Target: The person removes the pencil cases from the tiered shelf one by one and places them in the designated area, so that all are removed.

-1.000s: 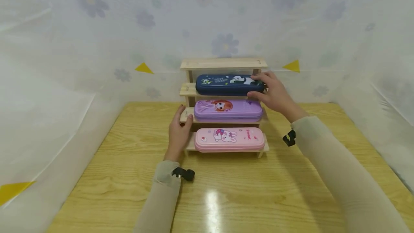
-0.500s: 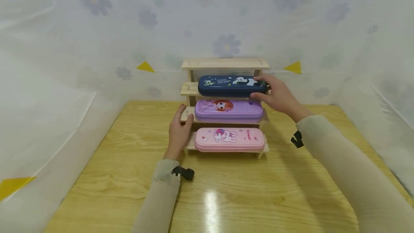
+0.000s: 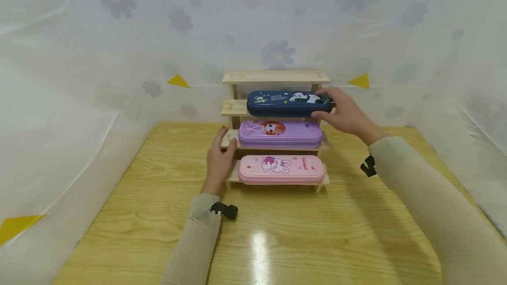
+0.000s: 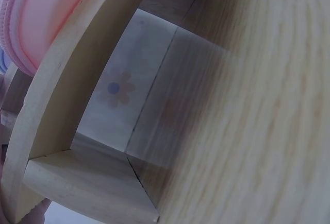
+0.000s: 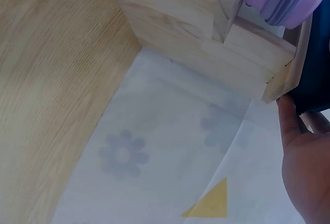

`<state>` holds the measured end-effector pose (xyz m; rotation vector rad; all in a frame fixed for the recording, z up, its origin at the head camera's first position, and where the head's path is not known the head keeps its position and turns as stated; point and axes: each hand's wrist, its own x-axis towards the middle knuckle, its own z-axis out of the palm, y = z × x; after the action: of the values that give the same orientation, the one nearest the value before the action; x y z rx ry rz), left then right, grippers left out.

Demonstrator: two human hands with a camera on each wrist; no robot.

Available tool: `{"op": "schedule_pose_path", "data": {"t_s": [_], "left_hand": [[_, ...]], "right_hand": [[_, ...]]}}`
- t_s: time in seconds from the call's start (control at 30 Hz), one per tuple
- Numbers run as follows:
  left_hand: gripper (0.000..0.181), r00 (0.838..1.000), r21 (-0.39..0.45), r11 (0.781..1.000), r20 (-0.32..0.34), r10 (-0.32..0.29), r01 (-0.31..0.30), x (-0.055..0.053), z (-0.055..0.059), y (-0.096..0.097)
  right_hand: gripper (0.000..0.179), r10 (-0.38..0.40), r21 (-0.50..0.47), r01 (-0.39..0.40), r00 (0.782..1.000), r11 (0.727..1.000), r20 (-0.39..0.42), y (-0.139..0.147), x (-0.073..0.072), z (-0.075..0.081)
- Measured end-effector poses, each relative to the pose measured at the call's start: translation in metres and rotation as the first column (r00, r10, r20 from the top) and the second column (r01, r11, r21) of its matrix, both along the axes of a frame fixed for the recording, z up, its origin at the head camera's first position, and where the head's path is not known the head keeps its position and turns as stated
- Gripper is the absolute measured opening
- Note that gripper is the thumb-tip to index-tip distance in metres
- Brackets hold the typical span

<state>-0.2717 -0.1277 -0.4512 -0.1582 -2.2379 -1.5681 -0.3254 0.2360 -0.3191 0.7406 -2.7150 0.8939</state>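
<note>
A stepped wooden display stand (image 3: 277,76) holds three pencil cases, one above another. My right hand (image 3: 343,111) grips the right end of the dark blue panda pencil case (image 3: 273,105), thumb in front and fingers over the top, on the tier below the top one. A purple pencil case (image 3: 293,135) with a girl's picture lies one tier down. The pink pencil case (image 3: 253,171) with a rabbit occupies the lowest tier. At the stand's left side my left hand (image 3: 218,162) holds the end of the purple case's tier between thumb and fingers.
The stand is on a wood-grain table (image 3: 158,241). A pale flowered sheet (image 3: 222,21) hangs behind and at both sides, with yellow triangles (image 3: 359,81) on it. The top tier of the stand is bare.
My right hand has slid the dark blue pencil case a little to the right along its tier. The left hand and the other two cases stay in place.
</note>
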Motion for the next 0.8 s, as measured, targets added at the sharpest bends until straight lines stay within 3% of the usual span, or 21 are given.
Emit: {"op": "schedule_pose_path", "data": {"t_s": [0.3,0.8], "left_hand": [[0.056,1.000,-0.003,1.000,0.003,0.011,-0.011,-0.001,0.000,-0.003],[0.056,1.000,-0.009,1.000,0.004,0.002,-0.002,0.000,0.002,-0.005]], "right_hand": [[0.074,-0.015,0.031,0.016,1.000,0.999,-0.018,0.022,0.003,-0.003],[0.074,-0.061,0.079,0.062,0.998,0.995,-0.004,0.057,0.017,0.005]]}}
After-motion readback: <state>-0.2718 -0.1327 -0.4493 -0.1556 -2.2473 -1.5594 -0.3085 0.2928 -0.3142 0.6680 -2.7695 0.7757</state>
